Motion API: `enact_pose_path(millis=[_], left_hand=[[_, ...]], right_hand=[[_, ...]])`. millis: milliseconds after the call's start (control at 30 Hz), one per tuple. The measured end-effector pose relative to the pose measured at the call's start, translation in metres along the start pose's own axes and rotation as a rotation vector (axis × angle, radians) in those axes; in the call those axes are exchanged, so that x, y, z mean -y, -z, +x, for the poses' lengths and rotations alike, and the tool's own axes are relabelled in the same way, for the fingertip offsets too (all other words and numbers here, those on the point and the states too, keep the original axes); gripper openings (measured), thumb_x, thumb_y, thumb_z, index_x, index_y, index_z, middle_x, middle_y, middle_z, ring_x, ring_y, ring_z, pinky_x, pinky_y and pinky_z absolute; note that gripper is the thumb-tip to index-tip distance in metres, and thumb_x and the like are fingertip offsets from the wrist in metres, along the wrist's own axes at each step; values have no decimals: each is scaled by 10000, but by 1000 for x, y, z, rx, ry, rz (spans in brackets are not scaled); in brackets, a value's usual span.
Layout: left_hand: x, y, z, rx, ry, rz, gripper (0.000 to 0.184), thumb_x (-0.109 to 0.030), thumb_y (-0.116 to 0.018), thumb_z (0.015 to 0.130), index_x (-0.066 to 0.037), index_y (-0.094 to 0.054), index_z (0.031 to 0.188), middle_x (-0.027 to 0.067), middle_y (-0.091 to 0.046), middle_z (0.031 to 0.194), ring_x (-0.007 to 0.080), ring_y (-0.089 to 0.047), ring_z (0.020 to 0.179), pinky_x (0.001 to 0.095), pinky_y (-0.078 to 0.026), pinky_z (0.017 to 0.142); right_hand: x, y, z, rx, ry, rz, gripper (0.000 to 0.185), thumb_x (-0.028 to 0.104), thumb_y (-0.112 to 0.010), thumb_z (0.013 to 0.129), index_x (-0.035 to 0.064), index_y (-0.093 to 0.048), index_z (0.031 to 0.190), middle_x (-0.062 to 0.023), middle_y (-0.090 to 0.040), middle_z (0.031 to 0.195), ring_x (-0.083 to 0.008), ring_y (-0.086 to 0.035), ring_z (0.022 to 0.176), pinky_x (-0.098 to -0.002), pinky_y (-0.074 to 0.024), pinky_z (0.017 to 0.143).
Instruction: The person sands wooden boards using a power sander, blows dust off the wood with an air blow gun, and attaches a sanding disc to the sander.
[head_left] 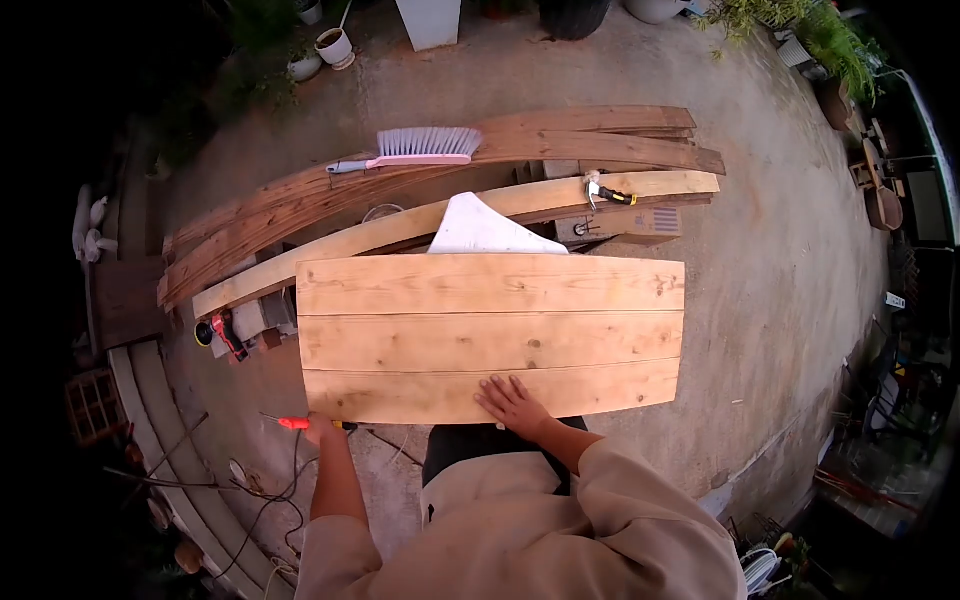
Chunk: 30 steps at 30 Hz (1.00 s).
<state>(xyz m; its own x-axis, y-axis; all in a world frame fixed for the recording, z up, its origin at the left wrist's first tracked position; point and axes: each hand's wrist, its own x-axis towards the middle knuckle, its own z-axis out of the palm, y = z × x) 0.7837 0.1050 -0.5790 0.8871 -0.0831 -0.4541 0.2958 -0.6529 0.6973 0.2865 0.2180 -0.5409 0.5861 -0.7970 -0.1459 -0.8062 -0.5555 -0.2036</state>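
Note:
A panel of three pale wooden boards [490, 341] lies flat in front of my body. My right hand [515, 405] rests on its near edge, right of the middle, with fingers spread and holding nothing. At the near left corner, my left hand [320, 428] is closed around a red-handled screwdriver [293, 423], its thin tip pointing left. A black and yellow end shows on the other side of that hand. Behind the panel a white triangular piece [490, 228] sticks up.
Long brown planks [600, 145] and a pale plank [400, 222] lie beyond, bearing a pink brush [425, 158] and a hammer [610, 193]. A red and black power tool [228, 338] stands left. Cables [270, 500] trail across the floor beside a step.

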Motion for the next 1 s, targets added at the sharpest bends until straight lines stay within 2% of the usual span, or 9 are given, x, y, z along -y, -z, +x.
enact_pose_path(millis=[133, 200, 300, 333, 400, 500, 700, 800, 1000], left_hand=[[7, -13, 9, -90, 37, 39, 372, -204, -647, 971, 34, -690, 1254, 153, -777, 1131, 319, -778, 917, 451, -648, 751], [10, -13, 11, -78, 28, 2, 361, -200, -656, 965, 39, -698, 1232, 153, -777, 1122, 320, -778, 907, 453, -649, 750], [17, -11, 20, -51, -10, -26, 327, -188, -663, 955, 47, -718, 1176, 155, -779, 1091, 323, -777, 887, 453, -647, 732], [11, -11, 15, -79, -10, 22, 310, -179, -662, 952, 48, -724, 1155, 155, -780, 1080, 323, -776, 880, 454, -644, 722], [6, -9, 9, -128, 7, 78, 278, -161, -660, 948, 50, -734, 1113, 154, -780, 1059, 322, -773, 868, 453, -637, 705], [2, -8, 9, -151, 28, 74, 250, -148, -652, 949, 48, -738, 1078, 154, -778, 1040, 317, -769, 857, 449, -626, 687], [-9, -13, 35, -150, 24, -18, 274, -176, -625, 968, 48, -700, 1106, 145, -769, 1027, 309, -751, 815, 441, -611, 660], [-21, -17, 33, -124, 25, -33, 277, -185, -619, 974, 46, -691, 1108, 141, -766, 1025, 306, -742, 804, 443, -607, 667], [-35, -18, 21, -67, -12, -50, 284, -209, -609, 991, 44, -676, 1102, 132, -758, 1018, 304, -719, 788, 447, -594, 702]], right_hand=[[-42, 68, 18, 182, 68, 484, 859, 406, -684, 968, 153, -305, 1697, -161, -252, 1764, -395, -235, 1624, -595, -172, 1311], [-103, 79, 28, -29, -110, 412, 907, 454, -721, 951, 127, -307, 1689, -195, -227, 1758, -423, -191, 1625, -604, -148, 1307], [-243, 94, 56, -268, -797, 167, 867, 424, -672, 993, 37, -288, 1666, -242, -251, 1729, -468, -223, 1592, -626, -157, 1288], [-293, 78, 56, -295, -897, 71, 751, 522, -538, 1055, 4, -438, 1590, -274, -439, 1631, -455, -377, 1530, -640, -171, 1276], [-354, 105, 58, 447, -1014, 357, 761, 625, -350, 1094, -5, -652, 1396, -279, -653, 1417, -440, -548, 1406, -654, -200, 1259], [-364, 86, 55, 298, -1014, 288, 857, 700, -249, 1087, 37, -778, 1206, -273, -723, 1284, -451, -601, 1331, -620, -281, 1228], [-391, 105, 104, 146, -907, 177, 857, 722, -288, 1079, 31, -793, 1127, -270, -750, 1180, -440, -664, 1218, -583, -412, 1136], [-400, 93, 133, 217, -906, 249, 926, 751, -251, 1070, -6, -779, 1133, -250, -755, 1206, -404, -667, 1231, -617, -352, 1160], [-392, 122, 171, 303, -907, 322, 876, 716, -284, 1086, -3, -785, 1086, -283, -752, 1149, -436, -685, 1185, -565, -446, 1108]])
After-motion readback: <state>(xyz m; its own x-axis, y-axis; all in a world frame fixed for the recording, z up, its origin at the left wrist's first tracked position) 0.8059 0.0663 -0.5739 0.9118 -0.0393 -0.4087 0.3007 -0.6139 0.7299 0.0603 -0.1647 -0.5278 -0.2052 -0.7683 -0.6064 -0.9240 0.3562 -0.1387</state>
